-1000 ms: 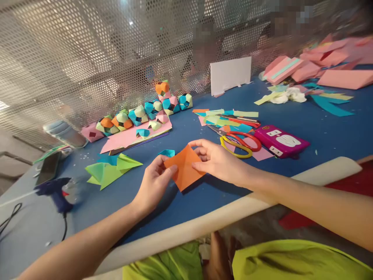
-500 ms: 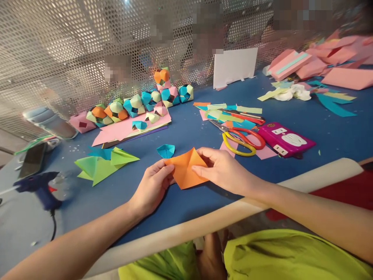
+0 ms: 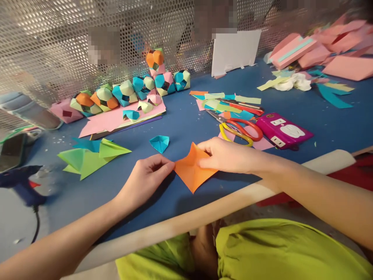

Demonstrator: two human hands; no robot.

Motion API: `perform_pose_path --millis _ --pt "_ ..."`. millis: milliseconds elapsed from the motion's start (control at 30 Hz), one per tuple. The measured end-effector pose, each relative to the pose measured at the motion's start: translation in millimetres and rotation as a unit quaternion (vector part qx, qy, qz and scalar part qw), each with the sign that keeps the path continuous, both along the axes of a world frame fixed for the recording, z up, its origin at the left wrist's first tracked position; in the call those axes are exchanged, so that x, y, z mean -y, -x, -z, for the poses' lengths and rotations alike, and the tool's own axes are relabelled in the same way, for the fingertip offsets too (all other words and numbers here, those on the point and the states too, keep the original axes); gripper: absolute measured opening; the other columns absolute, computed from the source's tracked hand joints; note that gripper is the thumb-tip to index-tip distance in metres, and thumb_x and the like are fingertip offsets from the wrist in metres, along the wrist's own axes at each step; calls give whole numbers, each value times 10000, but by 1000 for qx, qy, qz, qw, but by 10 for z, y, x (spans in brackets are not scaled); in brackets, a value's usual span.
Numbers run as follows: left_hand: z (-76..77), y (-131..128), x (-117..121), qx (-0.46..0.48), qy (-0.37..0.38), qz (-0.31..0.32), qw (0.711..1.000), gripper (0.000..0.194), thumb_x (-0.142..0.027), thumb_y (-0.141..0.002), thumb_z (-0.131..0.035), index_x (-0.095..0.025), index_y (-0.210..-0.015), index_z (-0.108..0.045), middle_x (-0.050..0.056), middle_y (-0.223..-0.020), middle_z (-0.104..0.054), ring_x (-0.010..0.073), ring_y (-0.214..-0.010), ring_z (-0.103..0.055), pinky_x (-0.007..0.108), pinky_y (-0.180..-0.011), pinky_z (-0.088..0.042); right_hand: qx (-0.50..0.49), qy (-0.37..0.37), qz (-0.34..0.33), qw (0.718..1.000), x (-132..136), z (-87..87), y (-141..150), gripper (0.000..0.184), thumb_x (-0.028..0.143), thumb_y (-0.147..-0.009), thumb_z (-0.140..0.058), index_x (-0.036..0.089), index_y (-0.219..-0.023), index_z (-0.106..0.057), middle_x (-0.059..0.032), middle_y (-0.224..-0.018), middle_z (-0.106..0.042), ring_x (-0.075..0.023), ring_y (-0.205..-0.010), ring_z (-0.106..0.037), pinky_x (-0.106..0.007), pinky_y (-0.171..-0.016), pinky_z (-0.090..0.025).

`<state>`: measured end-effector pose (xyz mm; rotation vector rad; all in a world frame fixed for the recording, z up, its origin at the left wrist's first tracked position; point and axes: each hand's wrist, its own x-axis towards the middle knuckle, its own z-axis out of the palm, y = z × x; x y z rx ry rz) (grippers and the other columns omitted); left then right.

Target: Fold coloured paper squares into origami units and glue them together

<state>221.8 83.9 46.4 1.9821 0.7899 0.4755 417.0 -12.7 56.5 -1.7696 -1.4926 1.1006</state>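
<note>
A creased square of orange paper [image 3: 191, 173] is held between my two hands, just above the blue table. My left hand [image 3: 147, 177] pinches its left corner between thumb and fingers. With the thumb on top and fingers behind, my right hand [image 3: 223, 155] grips its right side; the fingertips behind the sheet are hidden. Just beyond the paper lies a small folded blue paper piece [image 3: 159, 144]. Folded green papers [image 3: 93, 157] rest to the left of it, with some blue paper [image 3: 87, 144] behind them.
Scissors [image 3: 240, 130] lie on paper strips beside a magenta power outlet box [image 3: 284, 130]. Several paper balls [image 3: 125, 92] line the mesh partition. A glue gun [image 3: 21, 184], phone [image 3: 11, 151] and bottle [image 3: 32, 111] are at left. Pink paper [image 3: 346, 46] piles up at far right.
The orange paper has turned so one corner points toward me. My left hand has shifted from its left edge to pinch the left corner. The view has also moved slightly.
</note>
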Motion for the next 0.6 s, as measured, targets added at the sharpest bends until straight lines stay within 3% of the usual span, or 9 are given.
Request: perform_pose_path --millis 100,333,500,600 --pt "39 7 -8 -8 -121 23 992 163 -309 -752 -624 -251 -608 -673 22 -659 -644 173 -603 -561 284 -529 -422 117 -33 -40 992 9 -14 13 125 109 -710 -503 173 -610 -462 57 -573 -497 -53 -468 -348 -211 -453 -229" --pt "147 12 -19 -8 -167 48 985 113 -253 -779 -608 -254 -685 -671 26 -735 -649 182 -683 -591 298 -597 -461 149 -136 5 979 115 134 102 221 147 -754 -525 191 -616 -358 52 -602 -471 -75 -548 -378 -217 -501 -264" --pt "157 8 -35 -15 -193 64 979 114 -229 -777 -626 -273 -697 -695 31 -750 -656 199 -712 -602 315 -626 -471 112 -243 3 963 172 179 120 127 126 -818 -530 179 -703 -544 4 -783 -588 -104 -692 -534 -221 -638 -400" --pt "149 9 -84 -24 -188 83 978 112 -227 -784 -631 -274 -741 -722 29 -760 -657 198 -732 -610 313 -646 -480 116 -297 -35 947 211 234 111 157 122 -867 -504 186 -812 -636 -22 -837 -652 -127 -770 -605 -235 -699 -463"
